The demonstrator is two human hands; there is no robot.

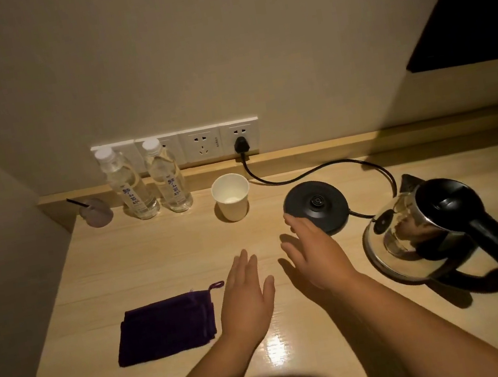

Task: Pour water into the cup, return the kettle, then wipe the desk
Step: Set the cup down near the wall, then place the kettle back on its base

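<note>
Both hands (244,293) (314,256) spread, holding nothing, purple cloth (167,326), bottle labels (131,195) unreadable

We see both hands empty and spread over the table (141,260): left hand (245,296) beside the purple cloth (167,326), right hand (315,252) near the kettle base (315,205). The kettle (437,233) stands off its base; the paper cup (231,197) sits behind.

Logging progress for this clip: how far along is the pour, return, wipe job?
Nothing looks done yet. The kettle stands on the desk, off its base. I can't tell if the paper cup holds water. In hand: nothing; left hand and right hand hover open over the desk, no grip on anything. Left: pour, set the kettle on the base, then wipe with the folded purple cloth.
</note>
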